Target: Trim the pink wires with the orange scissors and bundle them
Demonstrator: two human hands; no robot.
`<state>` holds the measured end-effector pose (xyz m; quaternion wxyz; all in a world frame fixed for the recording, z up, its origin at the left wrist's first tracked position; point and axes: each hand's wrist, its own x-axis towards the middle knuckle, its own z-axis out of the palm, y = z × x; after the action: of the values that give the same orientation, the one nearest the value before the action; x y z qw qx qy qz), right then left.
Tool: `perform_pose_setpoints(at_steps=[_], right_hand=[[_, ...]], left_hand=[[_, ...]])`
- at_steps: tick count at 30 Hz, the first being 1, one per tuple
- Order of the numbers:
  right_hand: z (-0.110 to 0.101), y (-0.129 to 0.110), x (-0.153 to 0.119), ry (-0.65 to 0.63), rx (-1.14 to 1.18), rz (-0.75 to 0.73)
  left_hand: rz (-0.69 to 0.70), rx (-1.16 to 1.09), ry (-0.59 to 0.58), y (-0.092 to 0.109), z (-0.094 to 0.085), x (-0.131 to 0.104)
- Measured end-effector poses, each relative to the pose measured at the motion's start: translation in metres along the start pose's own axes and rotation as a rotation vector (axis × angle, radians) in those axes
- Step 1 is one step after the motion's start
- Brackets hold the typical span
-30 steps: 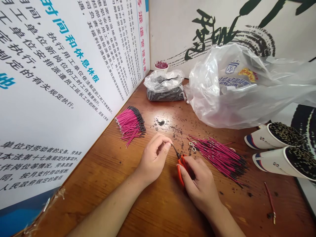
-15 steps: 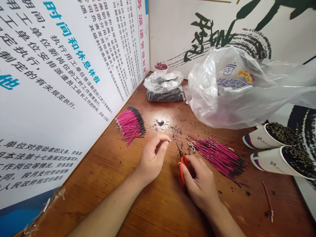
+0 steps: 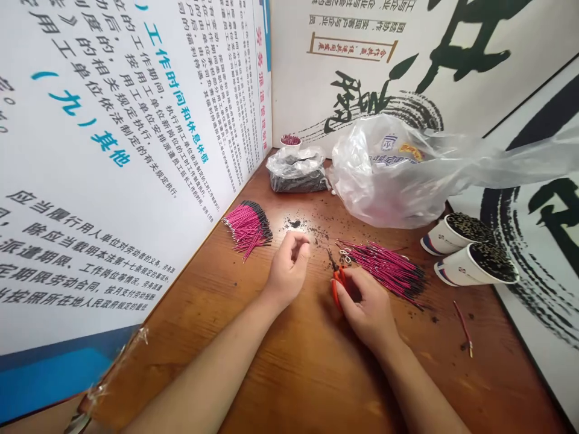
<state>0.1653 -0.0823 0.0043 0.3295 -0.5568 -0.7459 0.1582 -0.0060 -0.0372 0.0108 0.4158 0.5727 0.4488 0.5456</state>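
Observation:
My left hand [image 3: 289, 265] is over the middle of the wooden table [image 3: 289, 361], its fingers curled in with the thumb against them; whatever they may hold is hidden. To its right, my right hand [image 3: 365, 304] grips orange-handled scissors [image 3: 338, 282], the dark tip pointing away and up-left. Just beyond my right hand lies a loose heap of pink wires [image 3: 384, 268] with black ends. A neater bundle of pink, black-ended wires [image 3: 248, 228] sits left of my left hand, near the wall panel.
Black crumbs [image 3: 295, 223] are scattered beyond the hands. Farther back are a small bag of black pieces [image 3: 298, 175], a cup [image 3: 290, 144] and a large plastic bag [image 3: 389, 181]. Two tipped paper cups [image 3: 446, 238] [image 3: 470, 270] and a single wire [image 3: 463, 328] are at right.
The camera view has shifted, so the panels and cups at the right show more fully. My left fingers are curled in more. The scissors are still in my right hand.

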Motion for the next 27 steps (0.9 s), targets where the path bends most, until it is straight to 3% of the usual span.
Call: perform_pose_setpoints(at_steps=[7, 12, 20, 27], right_hand=[[0.002, -0.001, -0.002, 0.083, 0.038, -0.061], [0.006, 0.000, 0.004, 0.032, 0.037, -0.080], [0.009, 0.011, 0.030, -0.031, -0.044, -0.175], [0.008, 0.013, 0.027, -0.045, -0.034, -0.163]], left_hand=[[0.104, 0.105, -0.016, -0.002, 0.003, -0.006], [0.131, 0.118, -0.012, -0.001, 0.002, -0.006], [0.073, 0.071, 0.018, -0.006, 0.002, -0.003], [0.015, 0.057, 0.008, -0.007, 0.003, -0.004]])
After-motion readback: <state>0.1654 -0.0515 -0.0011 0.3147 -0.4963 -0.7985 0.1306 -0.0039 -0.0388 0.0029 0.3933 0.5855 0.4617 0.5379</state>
